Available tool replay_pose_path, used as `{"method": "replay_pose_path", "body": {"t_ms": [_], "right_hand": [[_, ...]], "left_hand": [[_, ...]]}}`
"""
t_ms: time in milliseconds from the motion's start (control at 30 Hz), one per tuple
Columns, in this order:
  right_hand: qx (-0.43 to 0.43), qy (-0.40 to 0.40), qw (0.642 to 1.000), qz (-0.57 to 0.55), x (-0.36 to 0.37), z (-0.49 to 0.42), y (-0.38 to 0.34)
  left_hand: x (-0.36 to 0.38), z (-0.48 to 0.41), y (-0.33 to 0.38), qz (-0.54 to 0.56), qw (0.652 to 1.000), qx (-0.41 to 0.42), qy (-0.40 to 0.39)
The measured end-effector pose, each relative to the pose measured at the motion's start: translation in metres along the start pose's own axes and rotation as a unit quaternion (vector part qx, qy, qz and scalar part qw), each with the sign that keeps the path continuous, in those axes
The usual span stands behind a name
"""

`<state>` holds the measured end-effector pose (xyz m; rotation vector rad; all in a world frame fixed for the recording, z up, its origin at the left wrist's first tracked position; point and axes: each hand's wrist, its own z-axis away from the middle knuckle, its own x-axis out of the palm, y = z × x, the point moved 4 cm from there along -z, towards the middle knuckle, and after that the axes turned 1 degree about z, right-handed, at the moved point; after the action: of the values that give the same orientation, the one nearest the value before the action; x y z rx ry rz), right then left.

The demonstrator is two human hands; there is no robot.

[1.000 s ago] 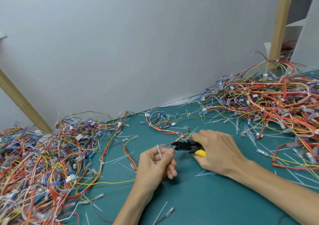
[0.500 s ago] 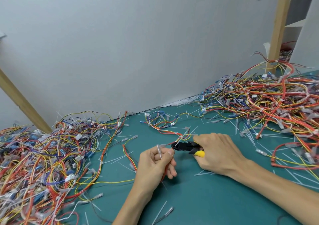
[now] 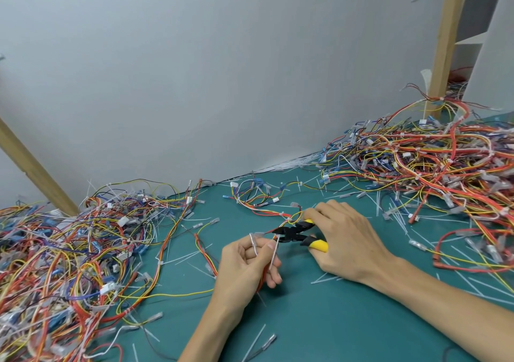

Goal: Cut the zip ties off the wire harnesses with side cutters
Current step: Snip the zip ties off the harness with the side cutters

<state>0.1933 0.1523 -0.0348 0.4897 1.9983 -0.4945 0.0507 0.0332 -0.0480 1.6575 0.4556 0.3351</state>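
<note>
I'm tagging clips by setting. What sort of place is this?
Likely a wiring rework bench: wire piles on a green mat, cut zip ties strewn over it, and the right hand gripping side cutters at a harness the left hand holds.

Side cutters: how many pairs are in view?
1. The side cutters are in the right hand, at mid-table beside the left hand. More could lie hidden under the wire heaps.
</note>
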Motion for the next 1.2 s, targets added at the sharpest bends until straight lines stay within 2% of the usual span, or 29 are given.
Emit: {"method": "replay_pose_path", "body": {"t_ms": [267,1200], "right_hand": [[0.013,-0.017,1.0,-0.001,-0.0003,0.0008,0.0008],[-0.043,0.091,0.993,0.059,-0.0069,-0.0011,-0.0062]], "left_hand": [[0.0001,0.0005,-0.0016,-0.012,1.0,-0.001,-0.005],[0.0006,0.0016,0.0036,0.013,0.999,0.001,-0.032]]}}
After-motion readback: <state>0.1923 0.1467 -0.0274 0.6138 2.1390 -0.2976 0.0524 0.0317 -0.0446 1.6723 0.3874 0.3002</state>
